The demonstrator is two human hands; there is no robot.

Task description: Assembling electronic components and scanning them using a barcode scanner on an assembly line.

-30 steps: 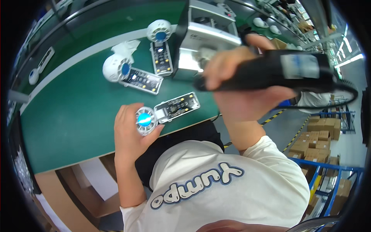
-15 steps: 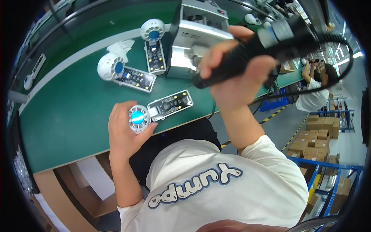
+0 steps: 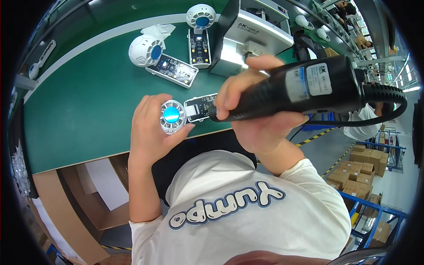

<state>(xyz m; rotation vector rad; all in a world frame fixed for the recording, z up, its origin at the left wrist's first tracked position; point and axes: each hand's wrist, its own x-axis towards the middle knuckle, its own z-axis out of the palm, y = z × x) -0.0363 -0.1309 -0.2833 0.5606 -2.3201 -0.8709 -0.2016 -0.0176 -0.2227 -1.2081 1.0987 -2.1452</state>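
My left hand [image 3: 150, 132] grips the round white head of a device [image 3: 173, 117], which has a shiny blue disc at its centre and radiating slots. From that head a white tray with a dark circuit board [image 3: 201, 106] extends to the right on the green bench. In my right hand [image 3: 254, 101] is a black electric screwdriver [image 3: 282, 92], held nearly level with a cable leaving its back end. Its tip is over the board's right part and hides that part; whether it touches cannot be seen.
Two similar devices, one at left [image 3: 145, 51] and one further back [image 3: 201, 17], lie opened with boards showing. Behind the screwdriver stands a metal box-shaped machine [image 3: 247, 33]. Crumpled white tissue [image 3: 159, 32] lies near the left device. A cardboard box [image 3: 66, 212] sits below the bench's front edge.
The screwdriver in my right hand has come down and nearer, its tip now over the circuit board. The view has shifted, and my left hand still holds the device's head.
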